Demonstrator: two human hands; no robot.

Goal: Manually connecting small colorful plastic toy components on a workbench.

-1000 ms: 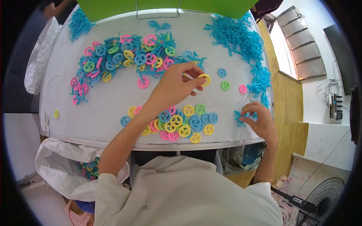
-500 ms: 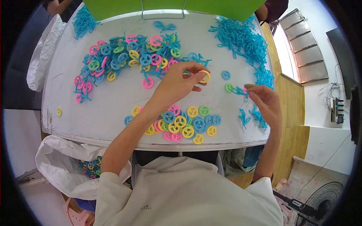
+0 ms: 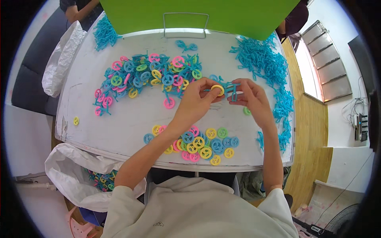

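Note:
Between the thumb and fingers of my left hand (image 3: pixel 195 104) is a small yellow wheel (image 3: pixel 221 91). Close beside it, my right hand (image 3: pixel 257 102) pinches a blue plastic forked piece (image 3: pixel 234 96). The two parts nearly meet; fingers hide whether they touch. A green wheel (image 3: pixel 247 111) lies partly under my right hand. Nearer to me sits a group of loose wheels (image 3: pixel 198 143) in yellow, pink, blue and green. To the left of my hands spreads a heap of blue pieces fitted with coloured wheels (image 3: pixel 137 79).
Loose blue pieces (image 3: pixel 264 61) are heaped along the table's right side, with another pile (image 3: pixel 105 33) at the far left. A green panel (image 3: pixel 198 16) stands across the back. A white sack (image 3: pixel 65 166) of wheeled pieces hangs by the near left edge. Other people sit beyond the table.
My right hand has come left from the table's right side, bringing a blue forked piece up to my left hand. My left hand still holds the yellow wheel. The whole view has shifted slightly.

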